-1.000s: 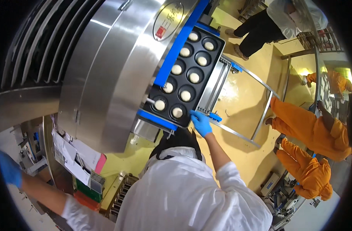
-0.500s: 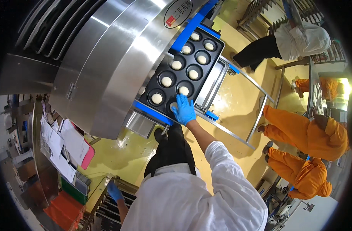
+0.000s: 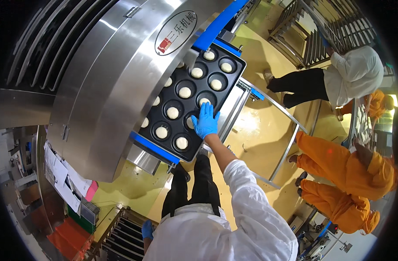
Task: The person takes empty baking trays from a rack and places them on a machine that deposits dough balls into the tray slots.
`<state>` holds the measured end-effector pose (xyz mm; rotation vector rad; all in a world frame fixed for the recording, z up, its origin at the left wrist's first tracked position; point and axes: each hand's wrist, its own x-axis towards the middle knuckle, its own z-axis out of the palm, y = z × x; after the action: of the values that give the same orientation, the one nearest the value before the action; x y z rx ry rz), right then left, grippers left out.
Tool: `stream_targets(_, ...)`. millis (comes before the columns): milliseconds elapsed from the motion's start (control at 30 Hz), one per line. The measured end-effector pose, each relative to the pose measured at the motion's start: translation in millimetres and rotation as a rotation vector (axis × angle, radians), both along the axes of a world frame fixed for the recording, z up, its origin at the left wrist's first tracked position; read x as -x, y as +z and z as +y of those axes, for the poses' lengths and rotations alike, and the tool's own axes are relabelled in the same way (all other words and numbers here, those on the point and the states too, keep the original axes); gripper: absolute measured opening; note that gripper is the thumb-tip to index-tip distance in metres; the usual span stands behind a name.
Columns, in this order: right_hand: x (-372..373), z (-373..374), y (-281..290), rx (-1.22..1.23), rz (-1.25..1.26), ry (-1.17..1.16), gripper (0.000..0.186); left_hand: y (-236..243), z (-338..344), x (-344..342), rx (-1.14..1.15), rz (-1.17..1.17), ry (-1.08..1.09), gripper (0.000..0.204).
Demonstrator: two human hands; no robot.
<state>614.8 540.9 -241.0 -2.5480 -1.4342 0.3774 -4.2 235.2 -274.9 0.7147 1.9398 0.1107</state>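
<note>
My right hand (image 3: 206, 122), in a blue glove, lies with fingers stretched over the right side of a black baking tray (image 3: 192, 153) with round cups. Its fingertips reach the edge of one dough ball (image 3: 204, 102), and the hand partly covers another beside it. Pale round dough balls, such as one in the near right corner cup (image 3: 182, 142), sit singly in the visible cups. My left hand (image 3: 147, 228), also blue-gloved, hangs low by my left side next to a rack (image 3: 116, 237); its fingers are too small and partly hidden to read.
A curved steel machine (image 3: 107, 87) covers the tray's left part. Blue bars (image 3: 155, 148) cross at the tray's ends. A metal frame (image 3: 286, 152) stands to the right. Co-workers in orange (image 3: 338, 161) and white (image 3: 353, 71) are at the right, near racks.
The view has shifted, moving the machine leftward and down in the picture. My right hand has moved farther up the tray, uncovering the near corner dough ball. My left hand has drawn closer to my body.
</note>
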Motion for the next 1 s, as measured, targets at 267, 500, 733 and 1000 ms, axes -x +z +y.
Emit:
stream_targets(267,-45.9,28.4,-8.0,0.1,0.054,0.163,0.075,70.4,47.0,-128.9,-0.017,-0.107,0.087,0.037)
stream_targets(500,-115.3,68.9,-13.0,-0.141,0.002,-0.005,0.06,59.9,8.4,-142.3,0.051,0.101,-0.18,0.033)
stream_targets(733,-168.8,74.1,-9.2,-0.011,0.147,-0.089,0.038,64.3,-15.6,-151.5,0.065,0.174,-0.262,0.031)
stream_targets(1000,-205.2,39.8,-54.8,-0.357,0.373,-0.333,0.025,42.5,-17.7,-142.4,0.155,-0.021,0.152,0.03)
